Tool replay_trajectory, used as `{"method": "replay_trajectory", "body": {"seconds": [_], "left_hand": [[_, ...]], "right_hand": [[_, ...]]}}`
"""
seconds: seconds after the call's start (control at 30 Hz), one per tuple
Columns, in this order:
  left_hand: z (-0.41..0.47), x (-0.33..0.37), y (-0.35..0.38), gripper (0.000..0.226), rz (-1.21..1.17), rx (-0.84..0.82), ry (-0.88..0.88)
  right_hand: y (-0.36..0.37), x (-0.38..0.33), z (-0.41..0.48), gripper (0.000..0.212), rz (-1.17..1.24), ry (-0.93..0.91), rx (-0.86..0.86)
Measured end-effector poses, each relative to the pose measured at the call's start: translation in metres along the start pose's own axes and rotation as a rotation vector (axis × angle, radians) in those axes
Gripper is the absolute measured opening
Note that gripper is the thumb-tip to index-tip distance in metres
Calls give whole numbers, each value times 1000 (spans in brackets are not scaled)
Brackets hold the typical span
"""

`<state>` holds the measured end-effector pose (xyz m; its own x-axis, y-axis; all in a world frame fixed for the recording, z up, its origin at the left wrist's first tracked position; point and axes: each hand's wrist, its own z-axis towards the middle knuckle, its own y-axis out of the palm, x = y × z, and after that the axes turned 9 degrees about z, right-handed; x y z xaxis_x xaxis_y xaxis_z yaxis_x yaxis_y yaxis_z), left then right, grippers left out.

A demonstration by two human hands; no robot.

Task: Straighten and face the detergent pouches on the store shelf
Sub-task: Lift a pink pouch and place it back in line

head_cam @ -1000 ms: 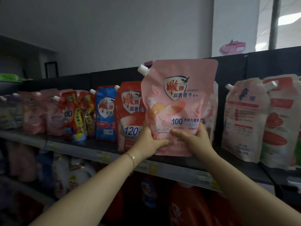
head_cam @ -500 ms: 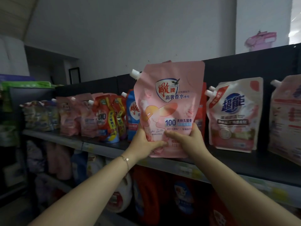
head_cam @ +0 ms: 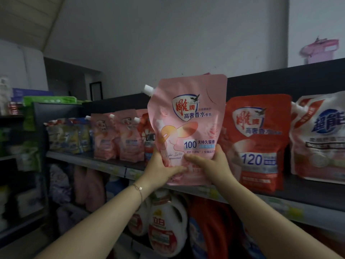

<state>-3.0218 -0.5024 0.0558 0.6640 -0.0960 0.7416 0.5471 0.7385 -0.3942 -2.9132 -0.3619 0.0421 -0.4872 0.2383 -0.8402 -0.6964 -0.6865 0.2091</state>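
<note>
Pink detergent pouch (head_cam: 188, 128), label facing me and white spout cap (head_cam: 149, 89) pointing up and to the left, stands upright in my two hands in front of the store shelf (head_cam: 115, 170). Its lower edge is level with the shelf's front lip, and I cannot tell whether it rests on the board. My left hand (head_cam: 162, 170) grips the lower left corner with the thumb laid across the front. My right hand (head_cam: 212, 165) grips the lower right, thumb on the print and fingers curled round the edge. The fingers behind the film are hidden. To the left a row of pale pink pouches (head_cam: 115, 137) sags unevenly, and just beside my right hand stands a red pouch (head_cam: 255, 143), with a white pouch (head_cam: 321, 139) farther right. The risk, as I judge it, lies in the low grip: a soft bag held only at its base can fold over at the top or slump once released. Pushing it back could nudge the red neighbour askew, and a slip at the lip would drop it toward the jugs (head_cam: 168, 227) below.
</note>
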Motion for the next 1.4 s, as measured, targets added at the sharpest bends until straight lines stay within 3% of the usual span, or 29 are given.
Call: {"method": "replay_trajectory", "body": {"seconds": [0.2, 0.4, 0.53, 0.67, 0.8, 0.97, 1.2, 1.4], "left_hand": [[1, -33, -59, 60, -15, 25, -29], [4, -67, -105, 51, -14, 48, -14], [7, -88, -129, 63, -28, 67, -63], [10, -107, -147, 52, -50, 81, -95], [21, -133, -163, 73, -52, 115, -125], [41, -161, -180, 65, -46, 102, -145], [95, -205, -202, 59, -21, 51, -154], [142, -241, -221, 68, 22, -31, -173]], "right_hand": [[66, 16, 5, 73, -3, -17, -40], [119, 36, 11, 83, 41, -3, -85], [149, 48, 17, 78, 45, 2, -119], [174, 65, 25, 70, 65, 14, -135], [195, 81, 34, 61, 56, 15, -137], [219, 99, 51, 59, 64, 5, -154], [251, 134, 100, 66, -1, 0, -81], [273, 149, 127, 60, -80, -26, 0]]}}
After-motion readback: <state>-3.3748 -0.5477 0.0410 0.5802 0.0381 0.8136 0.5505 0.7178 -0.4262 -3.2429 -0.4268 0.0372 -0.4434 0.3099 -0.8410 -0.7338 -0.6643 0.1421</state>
